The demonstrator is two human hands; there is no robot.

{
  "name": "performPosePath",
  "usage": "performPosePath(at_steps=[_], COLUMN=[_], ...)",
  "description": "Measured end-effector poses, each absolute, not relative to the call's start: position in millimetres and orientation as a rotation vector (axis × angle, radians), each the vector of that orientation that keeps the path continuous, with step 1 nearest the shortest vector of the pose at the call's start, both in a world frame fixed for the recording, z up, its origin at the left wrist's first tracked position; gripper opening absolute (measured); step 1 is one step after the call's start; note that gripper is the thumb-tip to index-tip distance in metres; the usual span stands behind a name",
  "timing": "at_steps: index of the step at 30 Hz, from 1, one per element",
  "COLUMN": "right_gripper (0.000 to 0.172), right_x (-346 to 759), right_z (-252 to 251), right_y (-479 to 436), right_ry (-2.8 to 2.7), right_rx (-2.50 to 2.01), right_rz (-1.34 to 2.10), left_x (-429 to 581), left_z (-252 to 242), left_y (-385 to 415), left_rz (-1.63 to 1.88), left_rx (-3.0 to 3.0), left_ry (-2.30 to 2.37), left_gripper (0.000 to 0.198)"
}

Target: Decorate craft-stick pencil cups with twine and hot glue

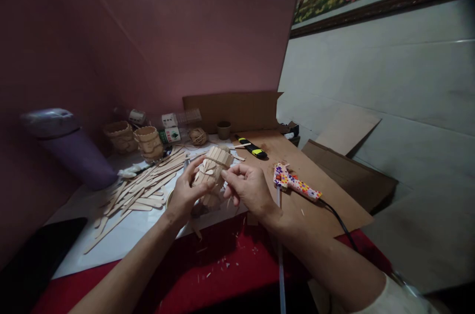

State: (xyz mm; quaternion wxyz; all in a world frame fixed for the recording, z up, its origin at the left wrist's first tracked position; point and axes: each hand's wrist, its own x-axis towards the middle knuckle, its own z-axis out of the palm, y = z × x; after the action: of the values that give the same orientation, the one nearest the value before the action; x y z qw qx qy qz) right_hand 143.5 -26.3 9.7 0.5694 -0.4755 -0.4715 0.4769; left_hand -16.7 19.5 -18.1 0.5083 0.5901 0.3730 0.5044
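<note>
My left hand (184, 194) grips the near side of a small container built from wooden craft sticks (213, 171), holding it tilted above the work surface. My right hand (248, 188) is closed in a pinch against the container's right side; what sits between thumb and finger is too small to make out. A heap of loose wooden craft sticks (139, 190) lies on the white sheet (122, 240) to the left of my hands. A glue gun with a flower pattern (295, 183) rests on brown cardboard (315, 200) just right of my right hand, its black cord trailing toward me.
Two finished stick cups (149, 142) stand at the back left beside a purple lidded bin (70, 148). A twine ball (198, 136), small pot (223, 129), glue bottles (169, 128) and a black-yellow cutter (252, 147) sit behind. Red cloth (230, 267) covers the near edge; a dark phone (35, 259) lies left.
</note>
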Motion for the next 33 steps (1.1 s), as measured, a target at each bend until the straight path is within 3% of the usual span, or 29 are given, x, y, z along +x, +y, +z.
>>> performPosePath(at_steps=[9, 16, 20, 27, 33], right_gripper=[0.031, 0.024, 0.033, 0.011, 0.017], right_x=[142, 144, 144, 143, 141], right_z=[4, 1, -4, -12, -6], right_y=[-27, -28, -27, -22, -26], right_ry=[-1.187, -1.261, -1.296, -1.325, -1.308], right_rx=[-1.109, -1.168, -1.245, -1.150, -1.062], right_rz=[1.034, 0.713, 0.786, 0.922, 0.976], left_x=[-14, -9, -11, -14, -13], left_z=[-14, 4, 9, 8, 7], left_y=[18, 7, 5, 7, 8], left_rz=[1.243, 1.220, 1.229, 1.260, 1.252], left_rx=[1.241, 1.076, 1.065, 1.079, 1.083], left_ry=[0.883, 0.825, 0.813, 0.791, 0.798], left_gripper=[0.073, 0.069, 0.065, 0.055, 0.060])
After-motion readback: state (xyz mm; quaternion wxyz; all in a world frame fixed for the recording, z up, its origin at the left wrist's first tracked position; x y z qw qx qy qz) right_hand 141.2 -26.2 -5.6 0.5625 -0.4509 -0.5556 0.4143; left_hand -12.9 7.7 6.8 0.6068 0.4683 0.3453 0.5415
